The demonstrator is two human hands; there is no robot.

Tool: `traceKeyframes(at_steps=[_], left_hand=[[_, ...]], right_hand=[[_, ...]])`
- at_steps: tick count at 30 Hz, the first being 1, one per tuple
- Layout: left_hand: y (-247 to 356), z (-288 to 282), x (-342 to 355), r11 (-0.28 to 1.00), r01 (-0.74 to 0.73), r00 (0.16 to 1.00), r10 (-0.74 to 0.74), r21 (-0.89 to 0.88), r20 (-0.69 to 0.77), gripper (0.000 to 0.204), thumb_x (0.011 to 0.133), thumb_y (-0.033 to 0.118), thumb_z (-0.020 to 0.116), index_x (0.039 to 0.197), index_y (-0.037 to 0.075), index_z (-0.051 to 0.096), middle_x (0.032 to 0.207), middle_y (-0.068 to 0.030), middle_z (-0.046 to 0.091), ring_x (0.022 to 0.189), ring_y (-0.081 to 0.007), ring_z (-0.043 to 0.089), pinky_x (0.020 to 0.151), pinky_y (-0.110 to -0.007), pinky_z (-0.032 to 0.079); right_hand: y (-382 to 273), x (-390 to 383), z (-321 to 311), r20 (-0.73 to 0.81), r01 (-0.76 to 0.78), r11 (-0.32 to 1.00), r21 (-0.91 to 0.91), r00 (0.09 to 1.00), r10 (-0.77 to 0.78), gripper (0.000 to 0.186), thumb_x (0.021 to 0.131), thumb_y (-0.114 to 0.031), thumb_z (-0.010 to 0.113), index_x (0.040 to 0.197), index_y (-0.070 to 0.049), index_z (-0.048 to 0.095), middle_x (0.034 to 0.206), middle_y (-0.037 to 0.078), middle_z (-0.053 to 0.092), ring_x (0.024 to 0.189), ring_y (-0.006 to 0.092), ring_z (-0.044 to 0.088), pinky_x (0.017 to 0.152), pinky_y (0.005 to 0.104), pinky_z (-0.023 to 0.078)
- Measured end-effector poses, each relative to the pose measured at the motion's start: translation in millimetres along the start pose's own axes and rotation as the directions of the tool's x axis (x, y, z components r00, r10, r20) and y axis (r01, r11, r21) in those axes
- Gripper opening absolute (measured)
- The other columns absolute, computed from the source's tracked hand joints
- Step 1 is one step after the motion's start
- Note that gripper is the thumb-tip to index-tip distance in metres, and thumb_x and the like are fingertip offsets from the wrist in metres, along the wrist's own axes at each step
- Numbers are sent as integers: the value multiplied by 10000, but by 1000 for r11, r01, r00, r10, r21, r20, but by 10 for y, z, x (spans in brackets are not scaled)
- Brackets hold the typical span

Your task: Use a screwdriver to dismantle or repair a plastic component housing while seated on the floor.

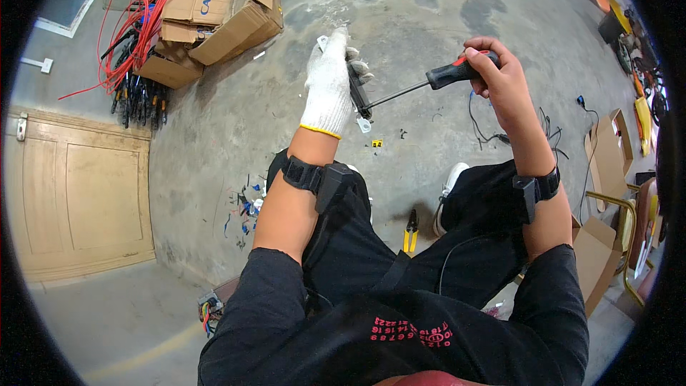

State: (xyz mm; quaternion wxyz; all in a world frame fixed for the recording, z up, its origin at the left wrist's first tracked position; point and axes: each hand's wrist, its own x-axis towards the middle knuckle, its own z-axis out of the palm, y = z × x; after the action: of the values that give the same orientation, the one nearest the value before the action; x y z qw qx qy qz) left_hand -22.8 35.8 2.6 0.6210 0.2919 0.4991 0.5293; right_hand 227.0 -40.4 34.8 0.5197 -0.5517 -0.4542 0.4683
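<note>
My left hand (330,82), in a white knit glove with a yellow cuff edge, is closed around a dark, narrow block-shaped part (358,90). A pale tab (364,126) sticks out at the part's near end, and another light piece shows by the glove's far left side. In my bare right hand (500,75) is a screwdriver (451,73) with a black and red handle. Its shaft slants down to the left, and the tip meets or nearly meets the near end of the dark part. The exact contact is too small to make out.
Yellow-handled pliers (410,232) lie on the concrete floor between my legs. A small yellow piece (377,144) and black scraps are nearer my hands. Wire bits (246,206) lie left, black cables (486,129) right. Cardboard boxes (214,18) and red wire stand far left; a chair (629,236) is right.
</note>
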Motion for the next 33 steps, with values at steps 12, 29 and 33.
traceKeyframes(at_steps=[12,29,33], left_hand=[[-3,0,-27,1000,-17,1000,18,5,-14,242,975,338,599,1005,98,577,771,-29,581,569,-168,587,537,-372,554],[-62,282,-96,999,28,1000,-28,-17,2,232,969,319,608,1022,98,560,789,-44,572,555,-175,570,485,-339,492],[-44,372,-126,997,62,997,-60,-56,40,215,974,314,602,995,108,545,769,-46,565,560,-180,571,482,-340,482]], right_hand=[[48,22,-15,-82,22,999,29,996,-20,261,924,-251,673,1077,-44,631,775,7,618,610,66,471,561,221,388],[278,-82,594,581,851,439,-290,521,-625,207,803,-155,754,992,-130,673,952,51,657,891,291,644,747,388,539],[366,-82,648,572,813,487,-318,574,-585,193,816,-169,739,991,-136,664,940,52,648,901,290,644,749,393,537]])
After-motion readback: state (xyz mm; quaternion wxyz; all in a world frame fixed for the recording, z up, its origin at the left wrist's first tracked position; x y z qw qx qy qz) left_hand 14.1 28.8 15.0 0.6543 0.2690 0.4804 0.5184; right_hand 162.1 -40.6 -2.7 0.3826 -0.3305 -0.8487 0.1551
